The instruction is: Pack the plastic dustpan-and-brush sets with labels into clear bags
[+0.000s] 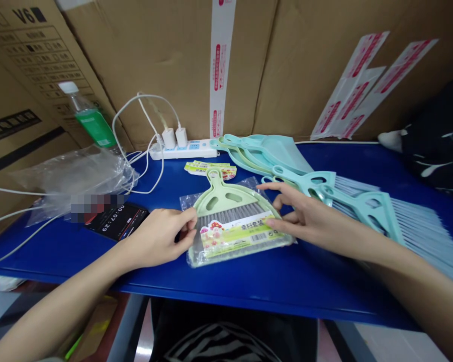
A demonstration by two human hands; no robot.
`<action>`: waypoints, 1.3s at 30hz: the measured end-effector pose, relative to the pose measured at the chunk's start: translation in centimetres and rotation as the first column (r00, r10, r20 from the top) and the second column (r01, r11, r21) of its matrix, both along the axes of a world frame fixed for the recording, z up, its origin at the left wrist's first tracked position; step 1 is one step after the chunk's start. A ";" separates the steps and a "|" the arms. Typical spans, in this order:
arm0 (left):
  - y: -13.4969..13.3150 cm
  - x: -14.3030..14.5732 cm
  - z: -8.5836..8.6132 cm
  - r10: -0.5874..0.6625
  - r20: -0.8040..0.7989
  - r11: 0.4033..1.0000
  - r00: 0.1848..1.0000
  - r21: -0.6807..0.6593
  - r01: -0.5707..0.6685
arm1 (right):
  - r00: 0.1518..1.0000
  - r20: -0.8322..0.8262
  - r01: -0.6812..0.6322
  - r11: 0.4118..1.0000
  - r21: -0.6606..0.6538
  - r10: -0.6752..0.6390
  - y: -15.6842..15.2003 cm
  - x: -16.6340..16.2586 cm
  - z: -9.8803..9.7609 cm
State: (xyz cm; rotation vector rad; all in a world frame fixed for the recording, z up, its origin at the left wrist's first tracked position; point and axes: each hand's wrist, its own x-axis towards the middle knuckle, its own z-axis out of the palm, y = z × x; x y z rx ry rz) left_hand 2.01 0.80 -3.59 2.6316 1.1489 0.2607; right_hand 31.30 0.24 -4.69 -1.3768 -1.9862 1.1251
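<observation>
A green dustpan-and-brush set lies in a clear plastic bag on the blue table, with a printed label across its front. My left hand pinches the bag's left edge, fingers closed on it. My right hand rests on the bag's right side with fingers spread, touching the label. Loose labels lie just behind the set.
Teal dustpans are stacked behind, and teal brushes lie to the right. A phone with a timer, a pile of clear bags, a power strip with cables and a bottle sit at the left. Cardboard boxes form the back.
</observation>
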 end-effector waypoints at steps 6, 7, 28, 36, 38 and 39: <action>-0.3 0.1 0.3 -0.047 -0.019 0.997 0.999 -0.062 0.046 | 0.978 -0.178 0.091 0.992 -0.087 -0.106 0.5 -0.1 -0.3; -0.3 0.1 0.3 -0.069 -0.027 0.995 0.997 -0.067 0.067 | 0.970 -0.197 0.125 0.987 -0.098 -0.143 0.5 -0.1 -0.3; -1.0 0.6 -0.2 -0.360 0.011 0.924 0.933 -0.134 0.358 | 0.859 -0.488 -0.069 0.908 -0.412 -0.156 0.4 -2.0 -1.5; -1.1 0.6 -0.1 -0.369 0.003 0.924 0.929 -0.111 0.367 | 0.847 -0.511 -0.052 0.933 -0.355 -0.147 0.2 -2.1 -1.4; -1.1 0.5 -0.1 -0.365 0.005 0.927 0.931 -0.093 0.363 | 0.842 -0.514 -0.025 0.939 -0.344 -0.166 0.2 -1.9 -1.2; -1.1 0.5 -0.1 -0.364 0.002 0.928 0.931 -0.085 0.363 | 0.837 -0.516 -0.008 0.939 -0.345 -0.182 0.3 -1.8 -1.1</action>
